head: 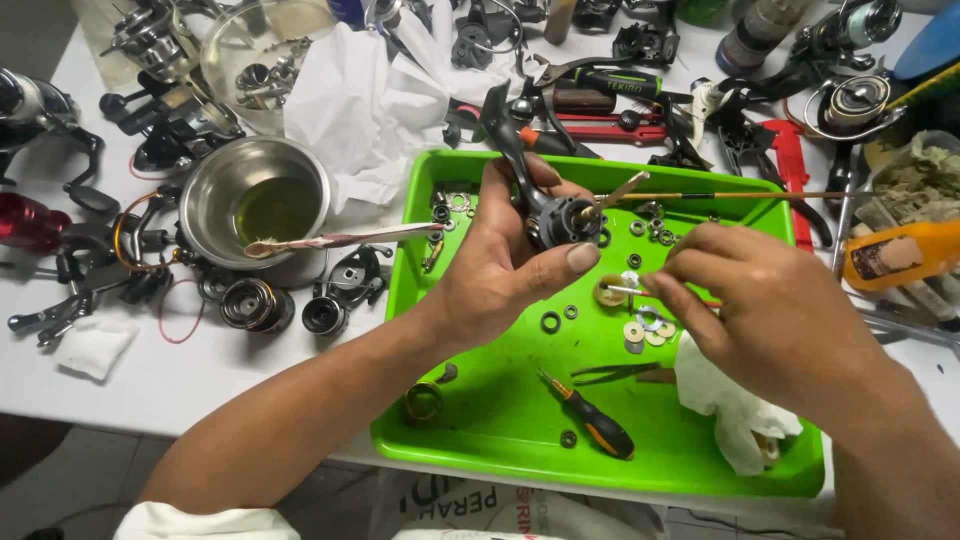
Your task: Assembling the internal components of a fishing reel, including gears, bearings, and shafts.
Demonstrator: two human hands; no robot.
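Above the green tray [500, 440] on the tabletop [200, 370], the left hand [500, 265] has its fingers clamped around a dark fishing reel body [560, 218]. The right hand [770, 300] pinches a thin pin [625, 291], fingers together, just beside small washers [645, 330]. A screwdriver [590, 418] lies in the tray.

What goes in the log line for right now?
left hand: holds black reel body | right hand: pinches thin pin | below: green tray, washers, screwdriver
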